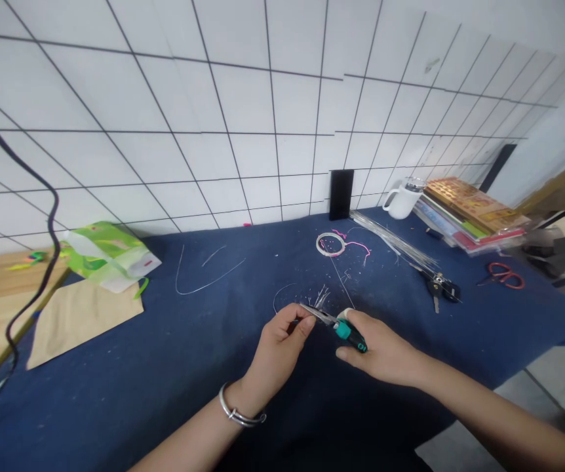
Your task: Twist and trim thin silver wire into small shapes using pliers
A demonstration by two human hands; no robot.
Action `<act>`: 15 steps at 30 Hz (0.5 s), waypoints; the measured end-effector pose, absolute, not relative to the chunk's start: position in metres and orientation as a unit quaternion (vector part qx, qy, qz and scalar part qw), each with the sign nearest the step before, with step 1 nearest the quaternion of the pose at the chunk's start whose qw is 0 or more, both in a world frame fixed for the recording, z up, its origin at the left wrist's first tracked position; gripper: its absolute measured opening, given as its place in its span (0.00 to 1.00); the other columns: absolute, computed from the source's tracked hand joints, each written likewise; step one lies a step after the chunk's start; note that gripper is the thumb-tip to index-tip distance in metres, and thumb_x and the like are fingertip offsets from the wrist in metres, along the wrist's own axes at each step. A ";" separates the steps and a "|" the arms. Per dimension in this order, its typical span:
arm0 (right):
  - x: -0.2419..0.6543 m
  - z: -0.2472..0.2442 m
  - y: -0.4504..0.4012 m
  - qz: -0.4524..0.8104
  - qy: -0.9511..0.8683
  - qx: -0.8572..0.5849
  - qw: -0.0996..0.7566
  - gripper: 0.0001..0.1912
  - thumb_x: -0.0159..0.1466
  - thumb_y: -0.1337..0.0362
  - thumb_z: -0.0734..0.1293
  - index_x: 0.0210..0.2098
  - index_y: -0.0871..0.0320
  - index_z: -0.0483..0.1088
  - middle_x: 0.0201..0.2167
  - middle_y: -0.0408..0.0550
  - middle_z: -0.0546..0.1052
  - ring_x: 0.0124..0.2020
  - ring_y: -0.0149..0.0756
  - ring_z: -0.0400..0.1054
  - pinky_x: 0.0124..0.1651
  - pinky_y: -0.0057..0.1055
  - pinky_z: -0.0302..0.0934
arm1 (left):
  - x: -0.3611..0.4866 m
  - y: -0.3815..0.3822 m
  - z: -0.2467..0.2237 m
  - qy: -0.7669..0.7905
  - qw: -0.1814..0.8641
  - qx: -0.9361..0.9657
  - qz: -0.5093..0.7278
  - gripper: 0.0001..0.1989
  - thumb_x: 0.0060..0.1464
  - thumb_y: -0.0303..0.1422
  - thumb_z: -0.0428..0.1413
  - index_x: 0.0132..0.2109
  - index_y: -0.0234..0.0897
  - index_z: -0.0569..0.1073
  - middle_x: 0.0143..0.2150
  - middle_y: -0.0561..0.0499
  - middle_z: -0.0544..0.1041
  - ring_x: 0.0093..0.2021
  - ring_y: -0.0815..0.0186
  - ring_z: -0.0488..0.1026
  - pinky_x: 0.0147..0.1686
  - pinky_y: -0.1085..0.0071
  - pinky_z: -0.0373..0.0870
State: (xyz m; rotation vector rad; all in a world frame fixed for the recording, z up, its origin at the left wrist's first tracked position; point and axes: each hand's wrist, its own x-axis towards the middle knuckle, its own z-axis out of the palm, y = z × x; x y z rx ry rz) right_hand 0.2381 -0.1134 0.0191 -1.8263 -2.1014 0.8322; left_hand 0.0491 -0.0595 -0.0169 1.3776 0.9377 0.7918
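My right hand point(378, 347) is wrapped round needle-nose pliers point(344, 330) with teal and black handles. Their jaws point left and reach the fingertips of my left hand point(282, 341), where thumb and forefinger are pinched together. What lies in that pinch is too small to make out. A thin curved wire point(276, 298) shows just beyond my left hand. Short silvery wire pieces point(321, 296) lie in a small heap behind the plier jaws. Farther back rests a whitish ring point(318, 246) with pink cord point(358, 244) attached.
A bundle of straight wires point(393, 239) lies at back right, near keys point(437, 288), red-handled scissors point(506, 275), a white mug point(401, 202) and stacked books point(474, 210). Left are a bent wire point(208, 286), a green bag point(103, 249), brown paper point(86, 318) and a black cable point(51, 229).
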 end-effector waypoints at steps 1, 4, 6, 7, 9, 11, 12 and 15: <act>0.239 0.020 -0.114 0.296 -0.718 -0.619 0.120 0.12 0.56 0.57 0.64 0.35 0.56 0.58 0.32 0.43 0.66 0.31 0.33 0.61 0.34 0.29 0.54 | 0.049 -0.059 -0.017 0.409 0.603 0.592 0.344 0.09 0.55 0.37 0.50 0.32 0.35 0.66 0.21 0.58 0.58 0.20 0.76 0.54 0.20 0.79 0.52; 0.242 0.022 -0.115 0.336 -0.713 -0.603 0.122 0.14 0.57 0.56 0.64 0.38 0.56 0.59 0.34 0.44 0.66 0.34 0.34 0.62 0.35 0.29 0.55 | 0.049 -0.058 -0.015 0.422 0.604 0.572 0.361 0.07 0.55 0.36 0.49 0.33 0.36 0.65 0.21 0.59 0.58 0.19 0.76 0.53 0.20 0.79 0.52; 0.245 0.023 -0.117 0.359 -0.703 -0.601 0.126 0.15 0.58 0.55 0.63 0.39 0.57 0.60 0.34 0.44 0.66 0.34 0.34 0.62 0.36 0.29 0.56 | 0.049 -0.057 -0.013 0.426 0.608 0.560 0.367 0.07 0.55 0.36 0.49 0.34 0.36 0.64 0.21 0.59 0.57 0.19 0.76 0.53 0.19 0.80 0.52; 0.246 0.023 -0.118 0.368 -0.697 -0.602 0.130 0.15 0.58 0.54 0.63 0.39 0.57 0.60 0.34 0.44 0.66 0.34 0.34 0.62 0.36 0.29 0.56 | 0.049 -0.057 -0.013 0.427 0.611 0.556 0.368 0.07 0.55 0.36 0.49 0.34 0.36 0.64 0.20 0.59 0.57 0.19 0.76 0.53 0.19 0.80 0.52; 0.248 0.022 -0.120 0.382 -0.685 -0.605 0.140 0.16 0.58 0.53 0.62 0.40 0.57 0.60 0.34 0.45 0.67 0.34 0.34 0.62 0.36 0.29 0.56 | 0.049 -0.056 -0.011 0.425 0.616 0.552 0.367 0.06 0.55 0.35 0.49 0.34 0.37 0.63 0.20 0.59 0.57 0.19 0.76 0.53 0.19 0.80 0.52; 0.250 0.021 -0.122 0.387 -0.680 -0.604 0.151 0.17 0.58 0.52 0.62 0.40 0.57 0.61 0.34 0.45 0.67 0.34 0.34 0.62 0.36 0.29 0.57 | 0.049 -0.056 -0.011 0.421 0.625 0.547 0.364 0.06 0.55 0.35 0.50 0.34 0.37 0.63 0.20 0.60 0.56 0.19 0.76 0.53 0.18 0.80 0.52; 0.250 0.020 -0.123 0.385 -0.680 -0.605 0.155 0.17 0.58 0.52 0.62 0.40 0.57 0.61 0.34 0.45 0.67 0.34 0.34 0.62 0.36 0.30 0.57 | 0.049 -0.055 -0.010 0.418 0.631 0.543 0.363 0.06 0.55 0.35 0.50 0.34 0.37 0.63 0.20 0.60 0.56 0.19 0.77 0.52 0.18 0.80 0.51; 0.252 0.016 -0.126 0.360 -0.682 -0.614 0.168 0.18 0.57 0.54 0.64 0.43 0.56 0.61 0.37 0.46 0.68 0.37 0.36 0.63 0.39 0.31 0.57 | 0.049 -0.055 -0.009 0.408 0.649 0.531 0.361 0.07 0.55 0.36 0.50 0.35 0.37 0.62 0.20 0.60 0.55 0.18 0.77 0.52 0.17 0.80 0.50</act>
